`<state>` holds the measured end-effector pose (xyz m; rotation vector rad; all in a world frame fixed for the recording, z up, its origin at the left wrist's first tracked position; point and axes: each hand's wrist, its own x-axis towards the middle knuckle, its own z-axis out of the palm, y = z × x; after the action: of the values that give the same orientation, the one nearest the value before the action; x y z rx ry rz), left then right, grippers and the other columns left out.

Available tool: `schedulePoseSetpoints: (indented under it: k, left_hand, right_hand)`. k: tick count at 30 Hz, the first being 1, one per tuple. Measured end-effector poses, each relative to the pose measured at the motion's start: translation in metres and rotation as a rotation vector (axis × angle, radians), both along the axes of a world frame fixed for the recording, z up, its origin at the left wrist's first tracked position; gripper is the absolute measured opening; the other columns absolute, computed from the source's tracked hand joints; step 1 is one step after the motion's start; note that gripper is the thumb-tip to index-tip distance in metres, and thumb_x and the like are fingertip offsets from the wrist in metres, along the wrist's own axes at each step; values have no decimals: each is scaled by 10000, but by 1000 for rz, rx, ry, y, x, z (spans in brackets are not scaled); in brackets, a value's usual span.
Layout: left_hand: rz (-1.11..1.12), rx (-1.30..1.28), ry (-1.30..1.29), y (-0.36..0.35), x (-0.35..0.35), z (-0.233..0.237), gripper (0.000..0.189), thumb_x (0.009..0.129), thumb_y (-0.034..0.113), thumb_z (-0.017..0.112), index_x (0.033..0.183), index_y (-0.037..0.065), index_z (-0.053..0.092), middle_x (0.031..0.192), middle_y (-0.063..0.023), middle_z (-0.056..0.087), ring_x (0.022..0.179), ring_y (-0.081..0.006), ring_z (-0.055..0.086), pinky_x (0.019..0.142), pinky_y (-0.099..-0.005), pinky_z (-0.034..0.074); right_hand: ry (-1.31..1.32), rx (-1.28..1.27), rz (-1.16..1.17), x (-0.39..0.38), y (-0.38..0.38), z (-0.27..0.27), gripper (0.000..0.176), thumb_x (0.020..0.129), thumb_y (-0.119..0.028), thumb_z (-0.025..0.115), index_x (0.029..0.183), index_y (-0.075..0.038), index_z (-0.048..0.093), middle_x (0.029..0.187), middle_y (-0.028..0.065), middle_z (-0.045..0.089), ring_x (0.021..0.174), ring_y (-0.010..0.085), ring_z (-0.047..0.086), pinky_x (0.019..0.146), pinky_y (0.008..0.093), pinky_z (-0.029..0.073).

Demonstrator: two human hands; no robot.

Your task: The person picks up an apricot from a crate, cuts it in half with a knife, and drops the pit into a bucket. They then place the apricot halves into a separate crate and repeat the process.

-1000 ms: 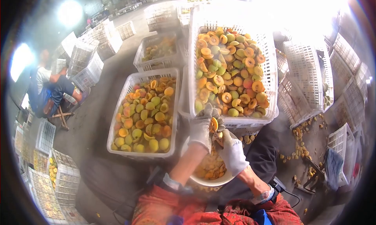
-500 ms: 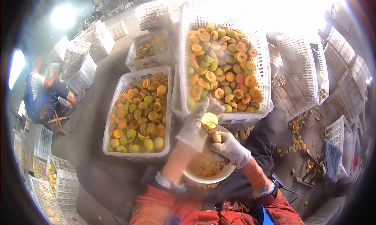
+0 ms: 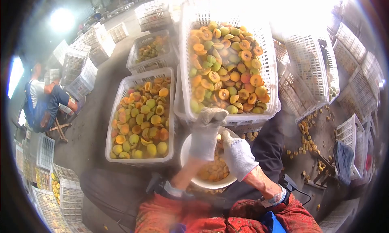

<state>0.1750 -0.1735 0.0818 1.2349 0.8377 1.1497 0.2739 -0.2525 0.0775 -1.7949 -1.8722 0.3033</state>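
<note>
My left hand (image 3: 207,131), in a pale work glove, is raised over the near edge of the large white crate (image 3: 233,118), fingers curled closed. What it holds, if anything, is hidden. Gloved too, my right hand (image 3: 239,154) is closed, thumb up, over the right side of a white bowl (image 3: 231,179). A small pale bit shows by its thumb, but I cannot make out what it grips. Inside the bowl lie wet, orange-brown pieces (image 3: 214,171). Halved apricots (image 3: 229,77), green to orange, some with pits showing, fill the large crate.
A second white crate (image 3: 172,123) of apricot halves stands left, with a smaller crate (image 3: 130,65) behind it. Stacked crates (image 3: 306,67) rise at right, above pits or scraps (image 3: 306,137) scattered on the floor. Far left, a person (image 3: 38,97) sits on a wooden stool.
Half a second ago a cut apricot was at my left hand and a short handled tool at my right. The apricot is no longer visible there; my hands have drawn apart slightly.
</note>
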Motion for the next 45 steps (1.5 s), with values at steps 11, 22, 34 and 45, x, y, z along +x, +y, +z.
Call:
schedulePoseSetpoints:
  k: [11,22,34,45]
  left_hand:
    - [-180,-389,-453,5,-14,35,601,956,587,345,1001,49,608,860,-59,620,777,-176,617,729,-311,525]
    - [66,-227,-316,-2,-3,36,600,990,500,340,881,-24,611,768,-119,648,724,-203,651,703,-289,530]
    - [104,-293,-541,9,-13,15,550,966,454,441,750,-28,594,678,-151,624,620,-238,630,660,-316,537]
    - [58,-153,-330,15,-19,17,555,976,450,425,665,20,589,636,-104,601,594,-194,598,612,-288,505]
  right_hand:
    - [540,131,52,9,-13,20,307,826,-62,644,1115,-29,549,794,118,630,723,221,635,666,344,501]
    - [283,257,-181,-20,5,25,309,743,12,662,1018,-49,535,858,180,631,796,393,627,645,416,500]
    - [152,82,-160,-34,14,9,301,791,3,591,1079,-30,509,873,203,627,809,412,616,642,448,481]
    - [179,165,123,-17,22,-17,210,818,-129,620,989,-7,611,726,155,631,614,322,622,547,381,472]
